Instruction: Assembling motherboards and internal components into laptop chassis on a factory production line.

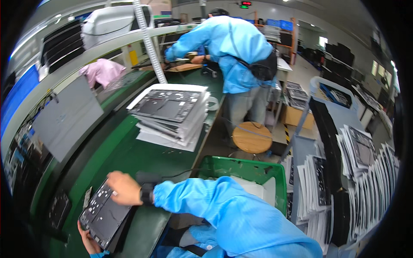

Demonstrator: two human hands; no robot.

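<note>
A flat black laptop casing panel (104, 217), dotted with small white pads, is tilted over the green bench at lower left. My left hand (89, 241) grips its near left edge, with the thumb and fingertips showing. At the panel's far end my right hand (124, 188) reaches over from the right, its fingers bent and closed against the surface. Whatever those fingers pinch is hidden. A dark band circles my right wrist below a blue sleeve (185, 193). Behind the panel lies a small narrow strip (87, 196), and another dark panel (59, 209) rests farther left.
A tall stack of similar panels with white sheets (167, 107) stands ahead on the bench (129, 157). To my right are a green crate (279, 185), a wooden stool (252, 136) and a cart holding upright panels (316, 185). A co-worker in blue (241, 41) bends over the bench's far end.
</note>
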